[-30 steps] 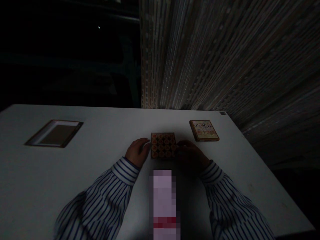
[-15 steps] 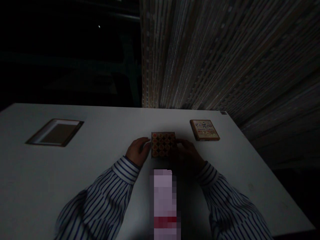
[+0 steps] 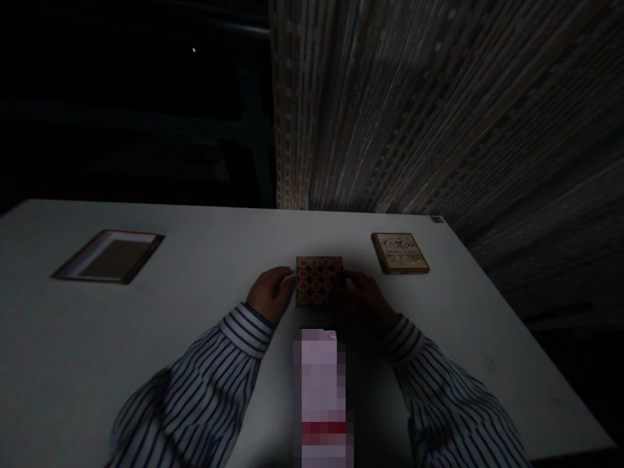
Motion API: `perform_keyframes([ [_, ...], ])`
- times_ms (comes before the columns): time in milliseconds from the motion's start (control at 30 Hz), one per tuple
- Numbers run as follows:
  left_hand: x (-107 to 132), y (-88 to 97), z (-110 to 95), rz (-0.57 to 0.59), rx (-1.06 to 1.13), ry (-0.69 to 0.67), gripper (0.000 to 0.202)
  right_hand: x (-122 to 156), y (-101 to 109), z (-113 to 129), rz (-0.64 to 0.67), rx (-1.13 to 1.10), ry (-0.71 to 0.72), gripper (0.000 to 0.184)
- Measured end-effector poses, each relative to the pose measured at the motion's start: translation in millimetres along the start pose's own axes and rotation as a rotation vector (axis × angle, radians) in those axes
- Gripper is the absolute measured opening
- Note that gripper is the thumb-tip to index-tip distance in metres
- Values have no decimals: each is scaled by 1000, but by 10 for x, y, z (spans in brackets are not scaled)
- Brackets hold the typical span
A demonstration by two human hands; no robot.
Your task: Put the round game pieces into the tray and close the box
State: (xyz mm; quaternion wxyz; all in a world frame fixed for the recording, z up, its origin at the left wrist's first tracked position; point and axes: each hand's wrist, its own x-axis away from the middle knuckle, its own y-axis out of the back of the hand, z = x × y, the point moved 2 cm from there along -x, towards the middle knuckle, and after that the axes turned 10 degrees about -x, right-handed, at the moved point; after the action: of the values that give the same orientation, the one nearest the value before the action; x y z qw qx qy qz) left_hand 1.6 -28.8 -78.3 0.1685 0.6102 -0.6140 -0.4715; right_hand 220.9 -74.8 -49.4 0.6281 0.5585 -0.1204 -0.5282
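From here I see a white table (image 3: 219, 247) across the lower frame, a small grey patch (image 3: 437, 220) at its far-right corner, and, upper right, perhaps stacked corrugated cardboard (image 3: 390, 110).

Wide passage is left on the white table (image 3: 205, 240) between the shallow tray (image 3: 117, 259) and the left hand (image 3: 269, 296); a narrower gap is left between the right hand (image 3: 369, 299) and the printed box (image 3: 403, 253). The box of round pieces (image 3: 316, 284) is flanked by both hands, but can be approached from its far side.

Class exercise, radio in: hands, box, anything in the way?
Left hand beside box. Right hand hiding part of its right side. Round pieces visible inside.
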Motion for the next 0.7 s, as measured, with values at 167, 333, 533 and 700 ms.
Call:
perform_keyframes([
  [167,0,19,-18,7,-11,2,29,-1,9,3,15,-29,-18,18],
  [333,3,25,-26,-5,-9,12,29,0,8,-2,-6,-37,1,16],
  [533,13,31,-44,5,-34,-16,29,15,19,-77,-37,-60,-58,30],
  [700,48,45,-81,50,-26,-61,38,57,8,-218,22,-89,-132,52],
])
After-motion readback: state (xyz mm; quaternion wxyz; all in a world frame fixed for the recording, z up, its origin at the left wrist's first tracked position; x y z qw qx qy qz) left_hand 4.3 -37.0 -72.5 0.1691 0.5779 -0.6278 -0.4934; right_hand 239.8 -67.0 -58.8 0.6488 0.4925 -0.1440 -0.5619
